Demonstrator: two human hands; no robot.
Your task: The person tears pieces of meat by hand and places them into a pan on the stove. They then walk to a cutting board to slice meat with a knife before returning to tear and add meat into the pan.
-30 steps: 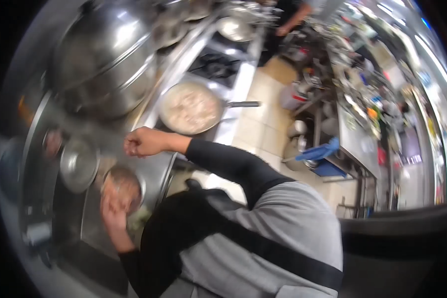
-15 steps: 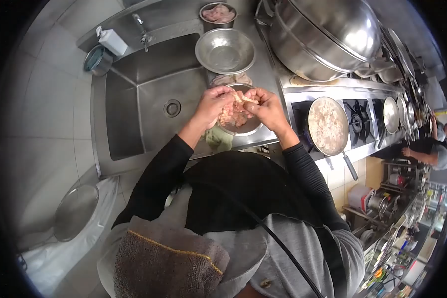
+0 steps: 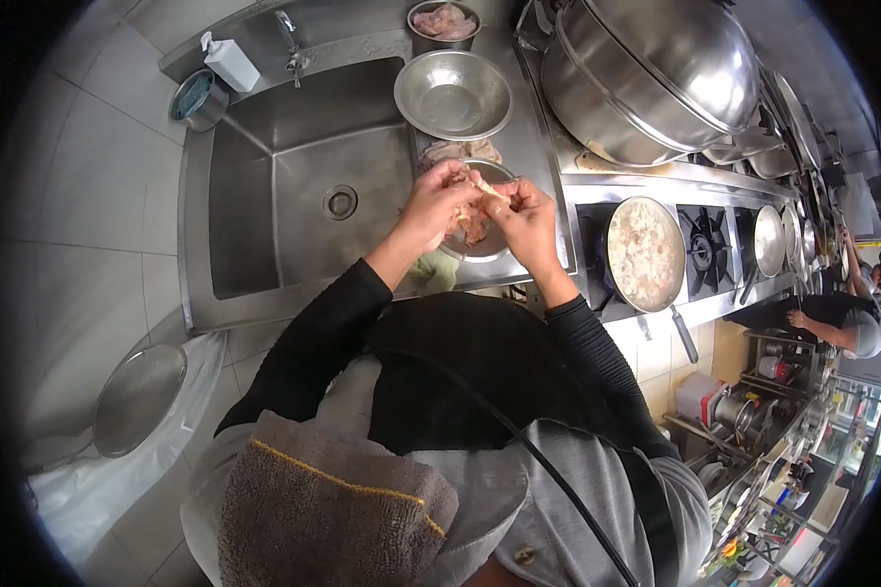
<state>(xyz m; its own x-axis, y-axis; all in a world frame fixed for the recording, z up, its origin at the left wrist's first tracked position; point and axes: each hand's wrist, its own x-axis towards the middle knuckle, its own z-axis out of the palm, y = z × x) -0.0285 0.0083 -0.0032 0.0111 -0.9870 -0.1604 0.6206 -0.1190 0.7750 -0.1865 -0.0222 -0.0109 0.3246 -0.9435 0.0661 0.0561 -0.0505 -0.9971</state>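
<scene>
My left hand (image 3: 435, 211) and my right hand (image 3: 529, 227) are close together over a metal bowl (image 3: 487, 258). Between their fingertips they pinch a piece of raw meat (image 3: 492, 196), pale and pinkish. More reddish raw meat (image 3: 474, 231) shows below, inside the bowl. The fingers of both hands are curled in, and parts of the meat are hidden behind them. A green cloth (image 3: 435, 272) lies by the counter's front edge, below my left wrist. Behind the bowl is a crumpled pale cloth (image 3: 460, 151).
The sink (image 3: 308, 220) is to the left. Beyond the hands stand a wide steel bowl (image 3: 452, 95) and a pot of raw meat (image 3: 444, 22). At right are a large steel pot (image 3: 646, 88) and a frying pan of food (image 3: 646, 254) on the stove. Another person (image 3: 847, 328) is at far right.
The camera view has shifted slightly. My fingers have changed position on the meat, and the piece between them now slants downward to the right. Both hands stay over the bowl.
</scene>
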